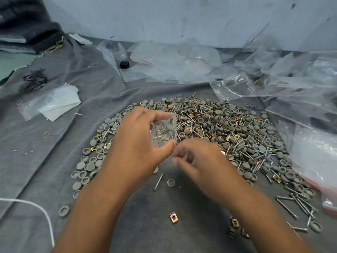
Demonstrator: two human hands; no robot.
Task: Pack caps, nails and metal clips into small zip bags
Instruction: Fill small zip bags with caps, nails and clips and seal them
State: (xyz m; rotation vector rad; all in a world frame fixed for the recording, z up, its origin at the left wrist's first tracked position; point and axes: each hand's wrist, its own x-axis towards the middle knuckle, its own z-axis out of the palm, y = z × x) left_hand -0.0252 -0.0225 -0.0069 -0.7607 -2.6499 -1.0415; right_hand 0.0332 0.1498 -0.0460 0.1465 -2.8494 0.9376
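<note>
My left hand (135, 139) pinches a small clear zip bag (165, 131) with a red seal line between thumb and fingers, above the near left part of the pile. Small parts show inside the bag. My right hand (198, 161) is blurred just right of and below the bag, fingers curled near its lower corner; what it holds is unclear. A wide pile (209, 132) of grey round caps, silver nails and brass metal clips covers the grey cloth behind both hands. A loose nail (158, 182), a cap (171, 182) and a clip (173, 217) lie in front.
Heaps of clear plastic bags (302, 83) lie along the right side and at the back middle. A white folded bag (54, 103) and black wires (35, 79) sit at the left. A white cord (42, 212) crosses the near left. A wall stands behind.
</note>
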